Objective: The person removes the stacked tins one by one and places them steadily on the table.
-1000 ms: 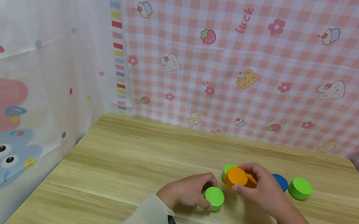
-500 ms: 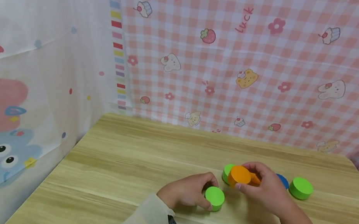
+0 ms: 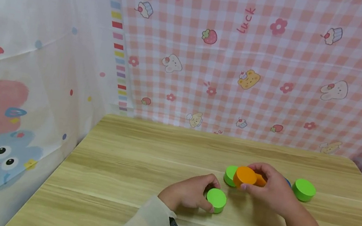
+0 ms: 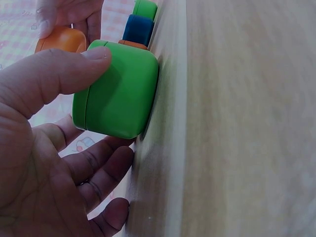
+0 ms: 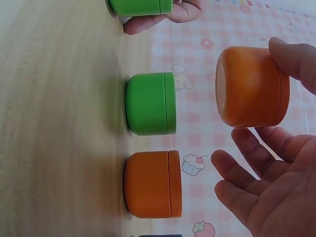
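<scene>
My left hand (image 3: 191, 191) grips a small light-green lidded jar (image 3: 216, 200) by its sides, and the jar's base is at the tabletop in the left wrist view. Between thumb and fingers, my right hand (image 3: 273, 189) holds an orange lidded jar (image 5: 252, 86), raised off the table. Just behind the raised jar stand a second green jar (image 5: 148, 103) and another orange jar (image 5: 148, 185); in the head view they are partly covered by it. A blue jar (image 3: 288, 181) is mostly hidden behind my right hand.
A further green jar (image 3: 304, 190) stands at the right end of the row. The wooden table (image 3: 131, 160) meets a pink checked cloth (image 3: 190, 51) at the back, and a white printed cloth (image 3: 49, 68) hangs on the left.
My right hand has shifted a little to the right with the orange jar, covering more of the blue jar. The left hand and its green jar have stayed put.
</scene>
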Demonstrator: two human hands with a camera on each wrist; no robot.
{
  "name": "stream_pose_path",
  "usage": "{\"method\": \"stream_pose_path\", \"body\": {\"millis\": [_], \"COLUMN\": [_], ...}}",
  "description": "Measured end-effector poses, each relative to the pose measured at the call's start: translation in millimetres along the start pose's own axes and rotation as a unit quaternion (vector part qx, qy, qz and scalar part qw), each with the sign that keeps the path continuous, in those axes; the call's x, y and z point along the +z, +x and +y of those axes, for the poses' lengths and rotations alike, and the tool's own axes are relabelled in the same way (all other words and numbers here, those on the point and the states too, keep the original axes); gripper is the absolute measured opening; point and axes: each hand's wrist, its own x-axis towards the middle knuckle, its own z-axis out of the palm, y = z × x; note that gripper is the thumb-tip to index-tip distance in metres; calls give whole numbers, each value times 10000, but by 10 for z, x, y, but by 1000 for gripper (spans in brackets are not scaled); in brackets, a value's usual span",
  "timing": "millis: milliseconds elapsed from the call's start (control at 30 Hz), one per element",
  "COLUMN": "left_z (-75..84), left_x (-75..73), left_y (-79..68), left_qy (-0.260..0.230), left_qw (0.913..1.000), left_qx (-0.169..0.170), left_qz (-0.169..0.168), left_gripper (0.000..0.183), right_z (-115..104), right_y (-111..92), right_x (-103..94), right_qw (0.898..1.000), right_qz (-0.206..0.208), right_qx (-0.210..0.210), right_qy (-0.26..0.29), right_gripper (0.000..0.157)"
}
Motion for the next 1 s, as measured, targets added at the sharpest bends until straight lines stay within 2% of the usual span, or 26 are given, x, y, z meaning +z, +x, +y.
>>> {"method": "stream_pose_path", "body": {"millis": [733,1000], "left_z": [-14,-15], "left_x": [12,17], "left_y": [11,10], "left_qy": [56,56], "left_qw": [10000,9999], "left_qx": [22,30], "left_qz": [69,94], "left_gripper": [49,50], "right_z": [100,121], "right_y": [8,12], "right_x": [-136,-184], "right_qw": [9999,9994], "right_qz": [141,156], "right_qx": [90,307], "right_qy": [-3,-73], "right_gripper": [62,64]}}
